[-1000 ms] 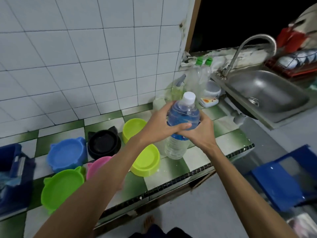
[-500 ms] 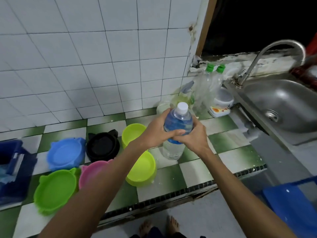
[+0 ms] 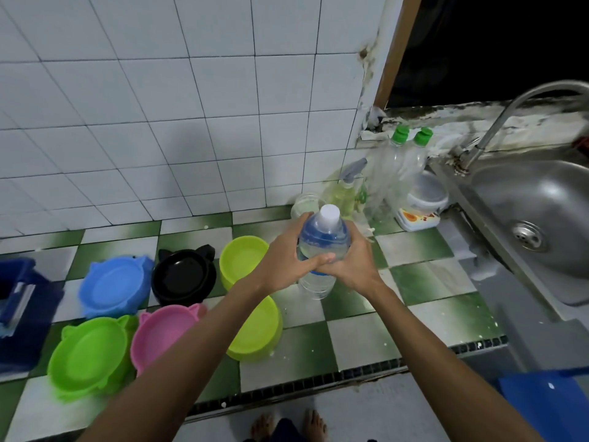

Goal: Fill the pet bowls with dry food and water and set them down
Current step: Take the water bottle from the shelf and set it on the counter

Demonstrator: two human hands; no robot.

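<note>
Water bottle (image 3: 322, 247) upright with white cap on, left hand (image 3: 287, 260) and right hand (image 3: 352, 264) both gripping it, 6 pet bowls (image 3: 245, 263) on checkered counter (image 3: 424, 275)

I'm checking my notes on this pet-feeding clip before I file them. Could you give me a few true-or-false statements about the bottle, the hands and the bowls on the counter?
1. Both hands, the left hand and the right hand, hold the clear plastic water bottle. True.
2. The bottle's white cap is off. False: it sits on the neck.
3. The black cat-eared bowl stands between the blue cat-eared bowl and a lime-green round bowl. True.
4. The pink cat-eared bowl lies in the steel sink. False: it is on the green-and-white checked counter.
5. Dry food fills the bright green cat-eared bowl. False: no food shows in it.
</note>
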